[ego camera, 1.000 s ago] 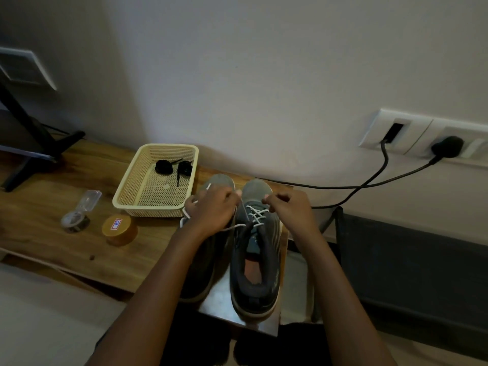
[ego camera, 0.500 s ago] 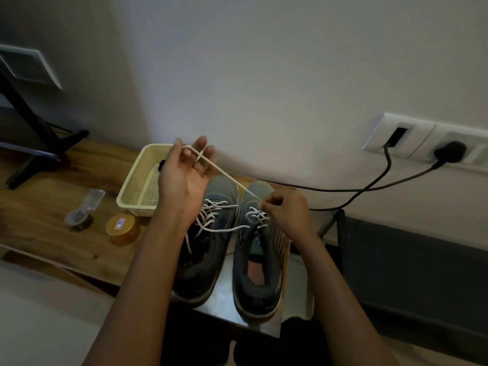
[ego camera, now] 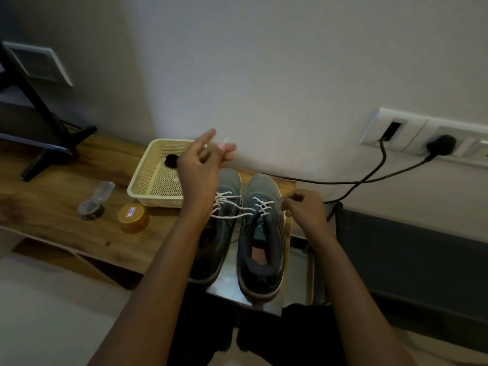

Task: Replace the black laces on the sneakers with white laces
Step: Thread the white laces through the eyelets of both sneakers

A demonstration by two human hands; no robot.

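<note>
Two grey sneakers stand side by side, toes to the wall: the left sneaker (ego camera: 229, 180) and the right sneaker (ego camera: 264, 187). Both have white lace through the front eyelets, and a white lace (ego camera: 229, 215) strand runs across from one to the other. My left hand (ego camera: 198, 173) is raised over the left sneaker's toe, motion-blurred, with a white lace tip at its fingertips. My right hand (ego camera: 306, 210) pinches with curled fingers at the right sneaker's right edge. A coiled black lace (ego camera: 171, 160) lies in the cream basket (ego camera: 155, 200).
On the wooden shelf (ego camera: 52, 186) sit a gold round tin (ego camera: 133, 217) and a clear plastic case (ego camera: 92, 204). A black stand (ego camera: 39, 109) is at far left. Black cables (ego camera: 369, 178) run to wall sockets (ego camera: 412, 133). A dark box (ego camera: 409, 249) stands at right.
My left hand rose from the sneakers, pulling the white lace up and away toward the basket. My right hand shifted off the right sneaker's top to its right edge.
</note>
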